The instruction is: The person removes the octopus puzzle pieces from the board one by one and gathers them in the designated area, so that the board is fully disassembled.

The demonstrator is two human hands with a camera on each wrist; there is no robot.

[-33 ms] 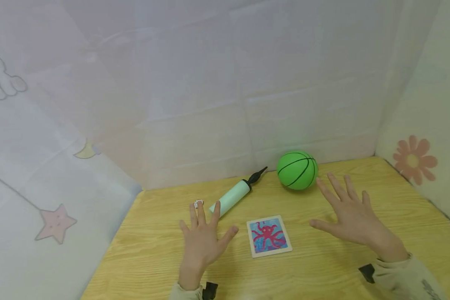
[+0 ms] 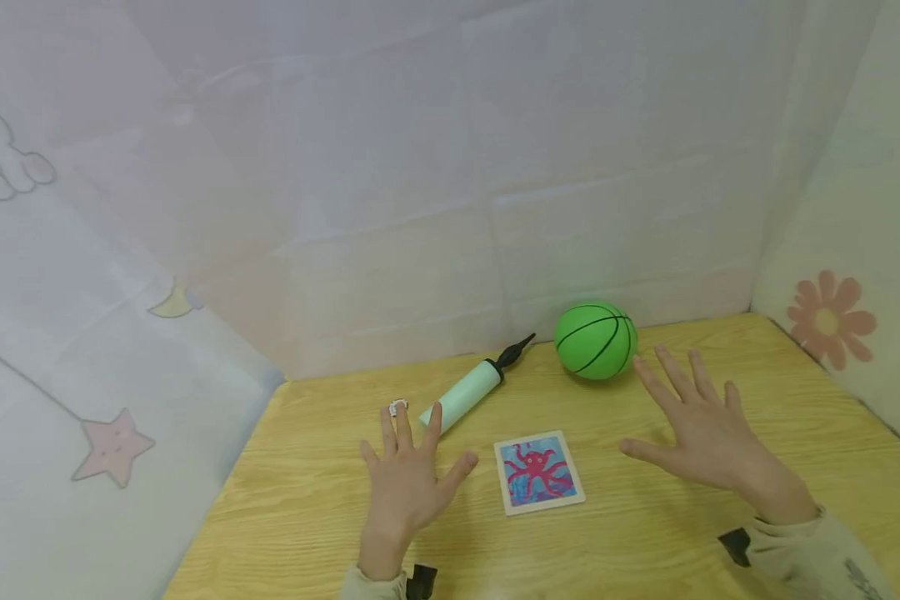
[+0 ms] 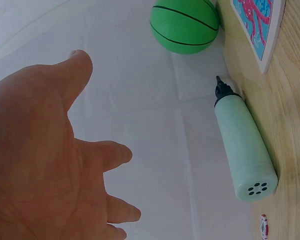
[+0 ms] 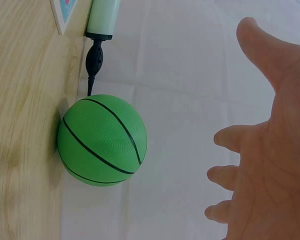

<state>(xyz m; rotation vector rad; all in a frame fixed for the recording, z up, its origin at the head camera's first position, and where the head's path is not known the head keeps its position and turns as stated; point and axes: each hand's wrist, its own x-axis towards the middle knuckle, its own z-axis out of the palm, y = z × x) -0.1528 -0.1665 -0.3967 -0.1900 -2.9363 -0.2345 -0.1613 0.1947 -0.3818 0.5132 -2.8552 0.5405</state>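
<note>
Head view: I see left hand [image 2: 405, 492] and right hand [image 2: 703, 437] over the table [image 2: 285, 492], fingers spread; pump [image 2: 471, 392] beyond the left, ball [image 2: 596, 342] far-left of the right, card [image 2: 540, 472] between.

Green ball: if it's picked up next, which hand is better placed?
Right, probably. The right hand is empty, fingers spread, and nearer the green ball in the head view. The left hand, also empty, is nearer the pump.

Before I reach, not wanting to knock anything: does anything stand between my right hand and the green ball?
Nothing visible stands between your right hand and the green ball. The pump lies on the ball's other side, out of that gap.
</note>
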